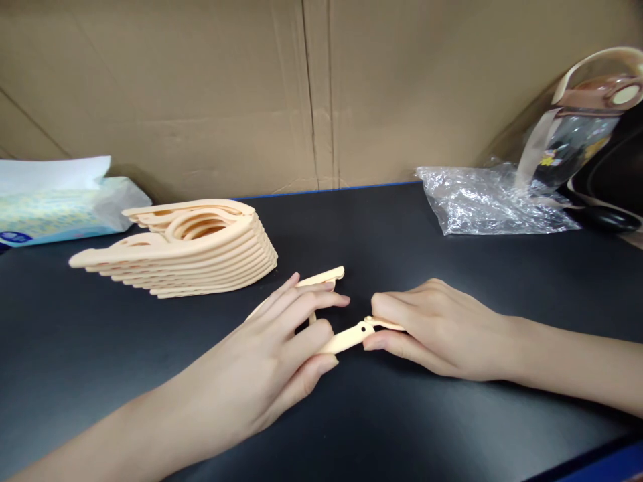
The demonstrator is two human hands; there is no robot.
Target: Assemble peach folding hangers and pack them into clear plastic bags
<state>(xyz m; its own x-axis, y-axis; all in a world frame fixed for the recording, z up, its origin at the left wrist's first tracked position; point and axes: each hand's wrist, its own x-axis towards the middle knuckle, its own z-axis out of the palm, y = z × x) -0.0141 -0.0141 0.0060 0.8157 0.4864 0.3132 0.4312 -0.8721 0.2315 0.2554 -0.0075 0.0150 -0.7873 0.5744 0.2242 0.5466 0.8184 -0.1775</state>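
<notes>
At the far left of your desk lies a soft tissue pack, pushed up near the cardboard wall. Just right of it sits a neat stack of peach hangers, all folded flat and lying on one another.

Next comes your left hand, palm down over a single folding hanger of the same peach colour. Its grip is closed around the piece, fingers curled over the top, and one arm of the hanger pokes out beyond the fingertips (how the thumb sits underneath cannot be told). The hanger rests low on the desk at the middle, bridging both hands.

Your right hand meets it from the other side, its grip narrow, thumb and fingers pinching the hanger's near arm at its end.

Farther right, well apart from your hands, lie a crumpled clear plastic bag and, behind it, a wrapped item leaning in the corner.
</notes>
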